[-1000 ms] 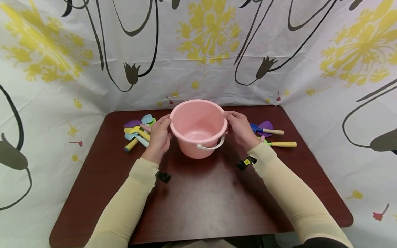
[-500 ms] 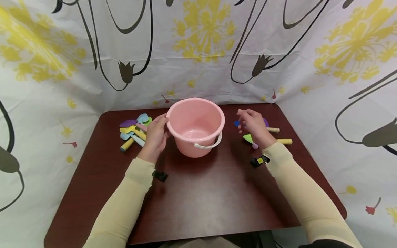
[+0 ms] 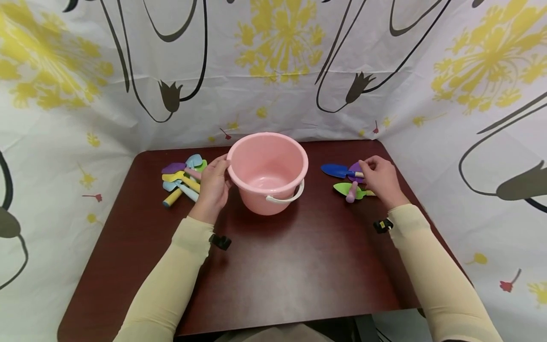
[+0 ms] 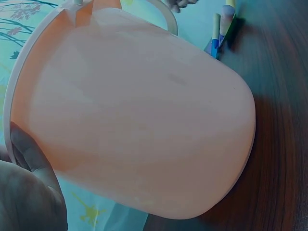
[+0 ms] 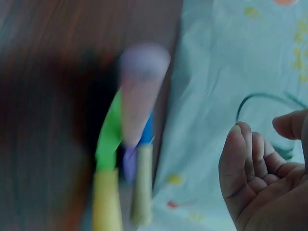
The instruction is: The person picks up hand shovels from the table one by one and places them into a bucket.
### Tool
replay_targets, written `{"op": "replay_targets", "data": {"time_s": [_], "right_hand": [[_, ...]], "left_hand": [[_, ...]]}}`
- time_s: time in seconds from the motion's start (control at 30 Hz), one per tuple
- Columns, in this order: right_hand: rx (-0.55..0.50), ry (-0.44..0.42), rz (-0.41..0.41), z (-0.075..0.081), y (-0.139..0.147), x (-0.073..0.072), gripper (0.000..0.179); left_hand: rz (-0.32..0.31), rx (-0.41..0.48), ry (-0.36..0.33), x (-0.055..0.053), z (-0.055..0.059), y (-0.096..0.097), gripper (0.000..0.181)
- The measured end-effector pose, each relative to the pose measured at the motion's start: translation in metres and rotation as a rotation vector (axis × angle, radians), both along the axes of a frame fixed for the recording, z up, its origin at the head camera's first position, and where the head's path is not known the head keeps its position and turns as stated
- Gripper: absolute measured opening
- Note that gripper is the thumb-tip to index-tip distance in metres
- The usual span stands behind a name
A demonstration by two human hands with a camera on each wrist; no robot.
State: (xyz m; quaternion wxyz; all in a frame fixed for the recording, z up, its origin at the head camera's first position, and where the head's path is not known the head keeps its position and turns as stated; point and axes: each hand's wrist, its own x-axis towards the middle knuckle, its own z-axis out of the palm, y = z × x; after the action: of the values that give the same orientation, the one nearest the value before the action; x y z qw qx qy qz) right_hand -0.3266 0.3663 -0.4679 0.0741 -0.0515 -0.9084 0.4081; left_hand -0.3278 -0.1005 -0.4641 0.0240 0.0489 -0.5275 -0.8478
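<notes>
A pink bucket (image 3: 266, 205) with a white handle (image 3: 285, 198) stands on the table in the head view. My left hand (image 3: 212, 186) grips its rim on the left; the left wrist view shows the fingers (image 4: 33, 154) at the rim of the pink wall. Over at the right, my right hand (image 3: 383, 181) is above the handle end of a blue trowel (image 3: 335, 170). In the right wrist view its thumb and loosely bent fingers (image 5: 236, 154) are apart, holding nothing. Beside the blue trowel lie a green trowel (image 3: 342, 188) and a purple-bladed tool (image 3: 355, 167) with a pink handle (image 3: 352, 193).
Several small garden tools (image 3: 183, 178), yellow, light blue, purple and green, lie piled left of my left hand on the dark wooden table (image 3: 273, 270). A patterned cloth (image 3: 239, 61) hangs behind and along both sides.
My right hand has let go of the bucket's right rim and moved right to the trowels, uncovering the blue and green blades. My left hand keeps its grip on the bucket.
</notes>
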Motion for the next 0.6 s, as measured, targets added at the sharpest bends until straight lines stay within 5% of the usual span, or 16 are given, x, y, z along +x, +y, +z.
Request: {"op": "replay_targets", "data": {"time_s": [0.27, 0.6], "right_hand": [[0.226, 0.068, 0.035, -0.016, 0.038, -0.01, 0.045], [0.382, 0.017, 0.178, -0.03, 0.058, -0.039, 0.032]], "left_hand": [[-0.001, 0.004, -0.006, 0.0, -0.001, -0.001, 0.033], [0.001, 0.016, -0.006, -0.001, -0.001, 0.0, 0.034]]}}
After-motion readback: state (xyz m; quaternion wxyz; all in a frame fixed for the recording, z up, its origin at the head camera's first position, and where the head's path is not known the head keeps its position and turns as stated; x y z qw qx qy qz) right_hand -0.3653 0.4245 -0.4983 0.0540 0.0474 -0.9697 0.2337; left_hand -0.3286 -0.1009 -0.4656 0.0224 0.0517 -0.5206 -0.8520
